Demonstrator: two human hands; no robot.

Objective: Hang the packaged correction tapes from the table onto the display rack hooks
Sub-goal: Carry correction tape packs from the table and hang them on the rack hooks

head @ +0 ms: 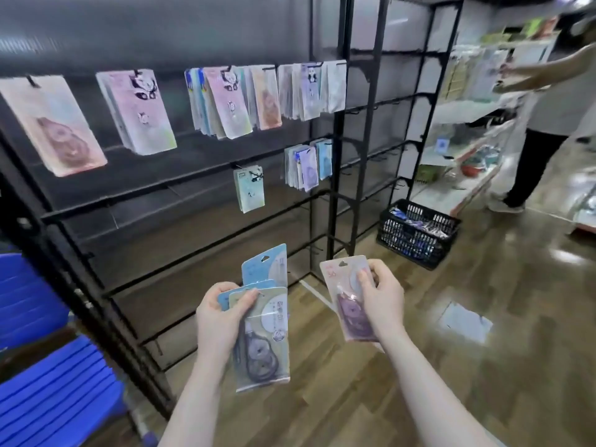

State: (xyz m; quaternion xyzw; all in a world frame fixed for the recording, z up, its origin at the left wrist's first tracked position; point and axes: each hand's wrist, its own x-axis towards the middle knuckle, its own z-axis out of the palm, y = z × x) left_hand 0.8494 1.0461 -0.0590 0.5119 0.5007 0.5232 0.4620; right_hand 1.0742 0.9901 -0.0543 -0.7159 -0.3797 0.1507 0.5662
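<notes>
Right now my left hand [222, 321] grips a fanned stack of correction tape packs [263, 330], and my right hand [382, 301] pinches a single pink pack [346, 304]. Risk: the loose fan slips as I reach. Display rack [200, 185] ahead, far top hooks crowded; black basket [417, 233] on the floor, right.

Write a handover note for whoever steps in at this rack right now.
Left hand: grip on a fanned stack of blue and green carded correction tapes.
Right hand: grip on a pink carded correction tape with a purple dispenser.
Done: many packs already hang on the black wire display rack, upper rows.
Left: hang both handfuls; lower hooks are bare. No table in view.
</notes>
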